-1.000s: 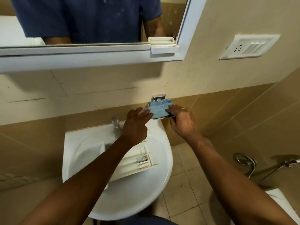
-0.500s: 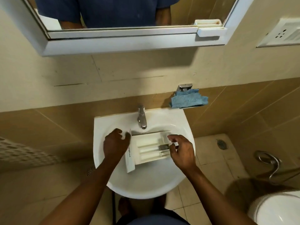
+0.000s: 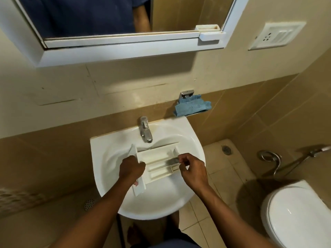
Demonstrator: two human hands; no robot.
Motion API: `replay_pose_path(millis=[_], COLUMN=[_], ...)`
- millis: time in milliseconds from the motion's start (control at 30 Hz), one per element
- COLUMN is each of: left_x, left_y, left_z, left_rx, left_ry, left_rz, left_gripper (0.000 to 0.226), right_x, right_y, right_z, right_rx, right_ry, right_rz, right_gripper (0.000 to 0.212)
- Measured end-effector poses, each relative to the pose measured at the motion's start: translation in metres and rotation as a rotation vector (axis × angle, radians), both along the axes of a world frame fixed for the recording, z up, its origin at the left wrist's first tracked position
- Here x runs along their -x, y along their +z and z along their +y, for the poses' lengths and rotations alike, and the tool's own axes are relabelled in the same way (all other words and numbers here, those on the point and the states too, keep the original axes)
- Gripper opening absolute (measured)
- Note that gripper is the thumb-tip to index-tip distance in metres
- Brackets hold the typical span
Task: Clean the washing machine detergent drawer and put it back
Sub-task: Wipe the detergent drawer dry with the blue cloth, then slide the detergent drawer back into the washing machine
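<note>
Both hands are down in the white sink (image 3: 107, 158), working on the white drawer (image 3: 157, 163) that lies across the basin just below the tap (image 3: 146, 130). Left hand (image 3: 131, 170) is closed around the drawer's front panel at its nine o'clock end, fingers wrapped over the edge and a fingertip showing beneath it. Right hand (image 3: 192, 170) sits at the drawer's three o'clock end with thumb and forefinger pinched together over the compartment there; whether they have hold of a small part is too blurred to tell. The drawer lies with its open compartments facing up, its long dividers running from nine to three o'clock.

At one o'clock from the sink, a blue cloth (image 3: 193, 107) is draped on a metal holder (image 3: 186, 94) on the wall. A mirror (image 3: 116, 17) hangs at twelve o'clock, with a switch plate (image 3: 276, 35) well off at two o'clock. A toilet (image 3: 295, 213) stands at four o'clock.
</note>
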State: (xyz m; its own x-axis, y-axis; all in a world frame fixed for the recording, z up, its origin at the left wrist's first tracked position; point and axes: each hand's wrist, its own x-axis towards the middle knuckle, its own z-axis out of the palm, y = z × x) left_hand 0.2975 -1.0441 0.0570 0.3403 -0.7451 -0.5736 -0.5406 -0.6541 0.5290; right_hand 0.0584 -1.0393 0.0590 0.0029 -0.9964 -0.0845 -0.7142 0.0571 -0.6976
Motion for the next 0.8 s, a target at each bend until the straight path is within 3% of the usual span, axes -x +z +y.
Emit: replay_pose_path(millis=[67,133,233,333,433,500,667,733,800], left_x=[-0.004,-0.009,-0.016,-0.022,-0.025,-0.026,-0.021,-0.026,-0.038], left_y=[0.008,0.016,0.027,0.032,0.035,0.041,0.066,0.080,0.094], left_z=[0.003,0.010,0.023,0.036,0.046,0.054,0.077,0.084,0.086], left_rx=[-0.011,-0.012,-0.005,-0.001,0.018,0.037,0.015,-0.016,-0.051], left_ry=[0.016,0.025,0.005,0.005,0.033,0.042,0.061,0.053,0.059], left_rz=[0.069,0.111,0.121,0.161,0.196,0.229,0.339,0.377,0.362], left_gripper=[0.021,0.024,0.029,0.031,0.026,0.024,0.029,0.046,0.078], right_x=[0.000,0.000,-0.006,-0.013,-0.025,-0.033,-0.051,-0.052,-0.049], right_y=[0.003,0.007,0.023,0.033,0.023,0.017,0.025,0.033,0.040], right_z=[0.007,0.011,0.019,0.030,0.039,0.044,0.047,0.045,0.043], right_rx=[-0.101,-0.276,-0.658,-0.782,-0.735,-0.653,-0.451,-0.352,-0.273], right_ry=[-0.066,-0.170,-0.265,-0.270,-0.383,-0.490,-0.525,-0.542,-0.563], right_rz=[0.091,0.114,-0.092,-0.275,-0.705,-0.888,-1.010,-0.954,-0.888], right_gripper=[0.011,0.029,0.045,0.040,0.026,0.015,0.020,0.024,0.027])
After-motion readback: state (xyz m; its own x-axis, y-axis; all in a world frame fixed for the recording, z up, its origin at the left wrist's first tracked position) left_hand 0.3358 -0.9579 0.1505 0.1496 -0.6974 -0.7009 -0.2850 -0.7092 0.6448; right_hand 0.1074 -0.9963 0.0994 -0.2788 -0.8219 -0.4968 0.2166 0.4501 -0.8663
